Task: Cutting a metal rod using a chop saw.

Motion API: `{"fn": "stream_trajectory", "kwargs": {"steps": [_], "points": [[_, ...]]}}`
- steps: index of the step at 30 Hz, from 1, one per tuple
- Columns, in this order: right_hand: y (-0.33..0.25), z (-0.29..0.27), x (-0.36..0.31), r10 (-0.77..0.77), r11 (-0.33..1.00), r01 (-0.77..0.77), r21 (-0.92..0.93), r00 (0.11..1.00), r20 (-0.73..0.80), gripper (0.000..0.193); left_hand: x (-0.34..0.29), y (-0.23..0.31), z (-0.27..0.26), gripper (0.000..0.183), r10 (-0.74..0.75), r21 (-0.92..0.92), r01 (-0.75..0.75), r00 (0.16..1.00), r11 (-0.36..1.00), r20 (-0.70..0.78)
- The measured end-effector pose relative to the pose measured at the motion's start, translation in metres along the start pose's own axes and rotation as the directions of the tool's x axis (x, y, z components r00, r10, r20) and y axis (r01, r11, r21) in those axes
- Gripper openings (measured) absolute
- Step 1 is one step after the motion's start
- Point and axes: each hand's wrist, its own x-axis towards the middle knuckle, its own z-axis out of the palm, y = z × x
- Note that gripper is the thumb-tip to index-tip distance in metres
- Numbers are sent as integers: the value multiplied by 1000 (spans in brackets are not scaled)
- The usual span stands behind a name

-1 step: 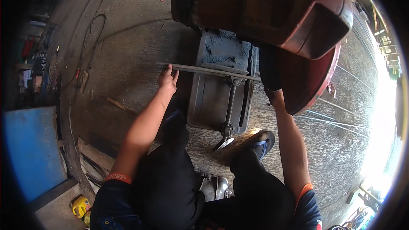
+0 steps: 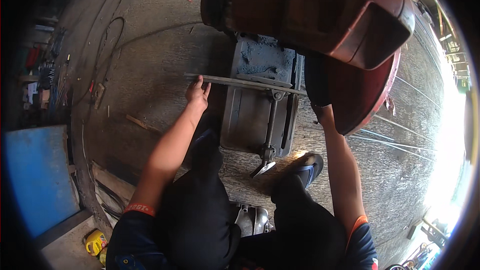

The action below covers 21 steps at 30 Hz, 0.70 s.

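My left hand (image 2: 198, 93) is closed around the left end of a long thin metal bar (image 2: 222, 80). That bar lies crosswise over the grey base (image 2: 237, 125) of a chop saw, against the vise with its threaded screw (image 2: 272, 120) and crank handle (image 2: 262, 169). The saw's reddish-brown motor head (image 2: 255, 7) is raised above, and its round blade guard (image 2: 362, 95) hangs at the right. My right hand (image 2: 322, 114) reaches behind this guard near the bar's right end; only the wrist area shows, and its fingers are hidden.
Long thin rods (image 2: 395, 145) lie on the rough floor at the right. A cable (image 2: 160, 31) runs left from the saw. At the left stand a blue panel (image 2: 40, 175) and a yellow container (image 2: 95, 242). My sandalled foot (image 2: 309, 167) is close to the base.
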Motion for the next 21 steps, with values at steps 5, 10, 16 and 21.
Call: {"fn": "stream_trajectory", "kwargs": {"steps": [5,10,16,21], "points": [[-1,7,-7,-15,995,19,-99,999,43,42,1,2,-3,22,1,8,-1,1000,1000,-3],[-19,2,-3,-25,973,50,-225,993,114,42,-9,-4,6,20,-8,7,8,1000,1000,-7],[-28,7,2,-27,939,99,-330,976,216,43,-7,-4,4,23,-4,3,4,1000,1000,6],[-38,17,-2,-30,887,151,-436,962,272,43,-10,-1,6,21,-6,-19,5,999,1000,-41]]}}
